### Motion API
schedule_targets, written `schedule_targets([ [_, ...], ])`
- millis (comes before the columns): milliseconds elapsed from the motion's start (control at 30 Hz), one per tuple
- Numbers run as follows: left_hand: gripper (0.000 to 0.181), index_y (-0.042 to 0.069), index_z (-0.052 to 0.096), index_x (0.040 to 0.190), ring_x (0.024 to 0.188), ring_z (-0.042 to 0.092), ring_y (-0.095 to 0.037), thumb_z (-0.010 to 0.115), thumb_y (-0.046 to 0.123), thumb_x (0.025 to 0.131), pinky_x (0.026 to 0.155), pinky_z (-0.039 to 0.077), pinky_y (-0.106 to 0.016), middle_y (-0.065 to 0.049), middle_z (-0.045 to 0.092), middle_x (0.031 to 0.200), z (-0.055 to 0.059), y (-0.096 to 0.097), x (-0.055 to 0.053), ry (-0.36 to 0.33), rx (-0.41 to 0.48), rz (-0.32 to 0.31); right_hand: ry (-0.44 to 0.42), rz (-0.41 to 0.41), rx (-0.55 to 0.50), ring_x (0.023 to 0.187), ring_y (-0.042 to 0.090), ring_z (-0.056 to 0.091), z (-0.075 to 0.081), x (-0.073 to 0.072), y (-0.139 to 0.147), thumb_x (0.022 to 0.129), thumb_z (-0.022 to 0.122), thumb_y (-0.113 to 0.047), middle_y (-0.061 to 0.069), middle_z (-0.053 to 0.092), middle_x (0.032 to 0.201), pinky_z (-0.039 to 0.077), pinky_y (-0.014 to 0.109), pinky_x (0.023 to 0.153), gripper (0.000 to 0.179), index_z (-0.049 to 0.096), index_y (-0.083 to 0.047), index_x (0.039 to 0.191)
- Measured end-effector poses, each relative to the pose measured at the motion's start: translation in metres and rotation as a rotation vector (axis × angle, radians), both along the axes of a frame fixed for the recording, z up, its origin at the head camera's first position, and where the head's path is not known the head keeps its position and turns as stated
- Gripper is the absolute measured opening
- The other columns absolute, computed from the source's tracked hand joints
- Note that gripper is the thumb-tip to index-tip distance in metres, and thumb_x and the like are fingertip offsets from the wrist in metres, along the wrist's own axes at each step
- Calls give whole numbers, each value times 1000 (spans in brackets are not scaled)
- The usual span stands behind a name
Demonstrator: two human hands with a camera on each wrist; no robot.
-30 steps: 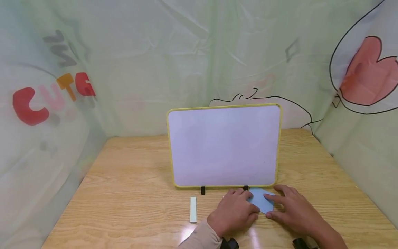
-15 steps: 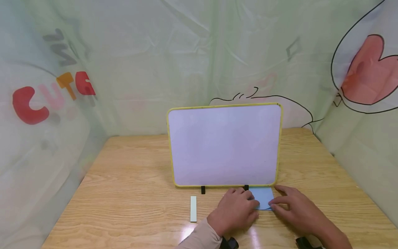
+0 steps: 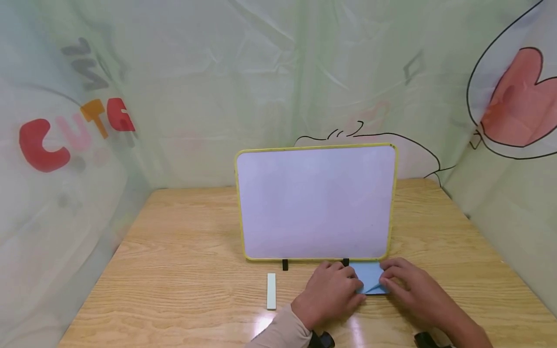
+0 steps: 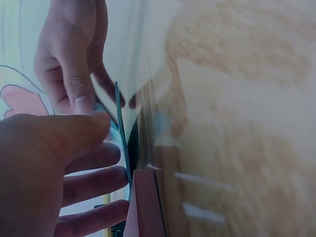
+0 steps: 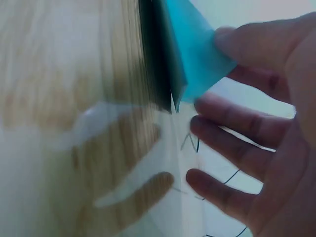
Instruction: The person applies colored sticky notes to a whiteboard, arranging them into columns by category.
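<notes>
A blue sheet of paper (image 3: pixel 367 275) lies just in front of the whiteboard (image 3: pixel 317 205), its near right corner lifted and bent over. In the right wrist view this raised flap (image 5: pixel 197 59) stands above a dark flat layer (image 5: pixel 157 64). My right hand (image 3: pixel 411 290) pinches the flap between thumb and index finger, other fingers spread apart. On the sheet's left side rests my left hand (image 3: pixel 328 292), its fingertips touching it. The left wrist view shows those fingers (image 4: pixel 96 188) fairly straight and the sheet (image 4: pixel 121 113) edge-on.
A pale narrow strip (image 3: pixel 271 291) lies on the wooden table (image 3: pixel 187 270), left of my left hand. The yellow-framed whiteboard stands upright on black feet (image 3: pixel 285 265). In the left wrist view a pinkish block (image 4: pixel 143 202) sits near the fingertips. A printed curtain (image 3: pixel 196 96) hangs behind.
My right thumb and fingers have slid to the sheet's near right corner and lifted it into a fold. The left hand stays nearly in place.
</notes>
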State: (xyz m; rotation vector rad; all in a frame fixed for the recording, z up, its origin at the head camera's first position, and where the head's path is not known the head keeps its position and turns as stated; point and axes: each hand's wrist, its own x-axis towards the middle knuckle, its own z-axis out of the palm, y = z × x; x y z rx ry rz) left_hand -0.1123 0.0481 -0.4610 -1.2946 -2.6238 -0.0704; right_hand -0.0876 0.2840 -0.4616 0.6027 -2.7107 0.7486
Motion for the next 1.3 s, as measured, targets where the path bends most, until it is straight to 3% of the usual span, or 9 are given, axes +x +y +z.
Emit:
schedule_targets([
  [133,26,39,76,103,98,59,-2,52,51,101,88,47,-26,20,66,103,0,0,1,37,45,-10,55,30,-56,100,20,60,-1,1,-6,83,80,-5,0,62,113,39,7,81,27,70,-30,83],
  [267,23,40,76,103,96,61,-1,55,47,101,87,47,-25,20,69,101,0,0,0,54,75,-23,105,89,-98,97,19,61,-2,1,-12,78,81,2,-1,63,110,38,7,81,35,69,-31,80],
  [533,14,39,76,93,83,62,0,63,44,97,76,48,-23,21,70,89,-1,1,-1,124,109,-29,118,192,-196,86,5,62,-5,1,-24,76,83,1,-10,67,92,41,7,83,32,69,-28,83],
  [733,14,34,73,86,72,59,0,64,35,96,66,43,-20,21,67,79,1,1,-2,137,129,-25,129,220,-208,82,3,62,-2,2,-27,77,83,0,-14,67,91,45,12,76,32,70,-26,89],
  [900,12,28,71,86,68,58,0,64,29,96,60,41,-18,18,68,78,1,1,-3,134,125,-35,87,148,-172,88,4,65,-1,3,-18,75,84,-1,-11,69,97,46,11,77,32,73,-23,96],
  [1033,8,26,70,91,68,58,0,63,26,95,62,43,-18,16,70,82,1,0,-5,96,118,-40,4,96,-149,94,4,64,-2,3,-7,78,83,-3,-8,70,101,45,10,81,31,74,-22,100],
  [1300,5,26,69,91,72,57,2,65,25,94,66,45,-15,17,68,85,-1,-1,-8,38,142,-55,-96,123,-165,95,3,64,0,4,-2,86,77,-7,-8,70,101,51,18,78,21,75,-24,97],
])
